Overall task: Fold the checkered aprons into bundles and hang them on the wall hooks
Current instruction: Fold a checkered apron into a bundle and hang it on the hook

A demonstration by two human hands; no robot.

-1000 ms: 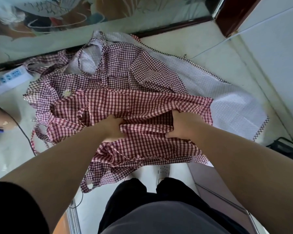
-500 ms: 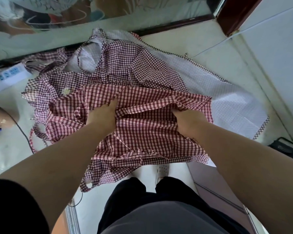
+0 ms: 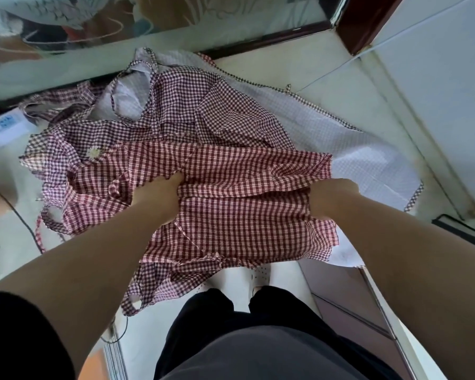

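A red-and-white checkered apron [image 3: 244,215] lies rumpled on top of a pile on the pale floor. My left hand [image 3: 155,194] grips a fold of it near its middle left. My right hand [image 3: 331,197] grips its right edge, fingers curled into the cloth. Under it spreads a darker purple checkered apron [image 3: 203,113] with a daisy patch [image 3: 93,152] and loose straps. A white finely checked apron [image 3: 368,163] with dark trim lies beneath, reaching to the right. No wall hooks are in view.
A white power strip [image 3: 0,130] and a black cable [image 3: 25,223] lie at the left. A glass panel [image 3: 148,28] with a dark frame runs along the back. White cabinet fronts [image 3: 436,91] rise at the right. My feet [image 3: 258,278] stand below the pile.
Both hands moved apart along the red apron and slightly away from me, spreading the fold wider. The right hand now holds the cloth near its right edge.
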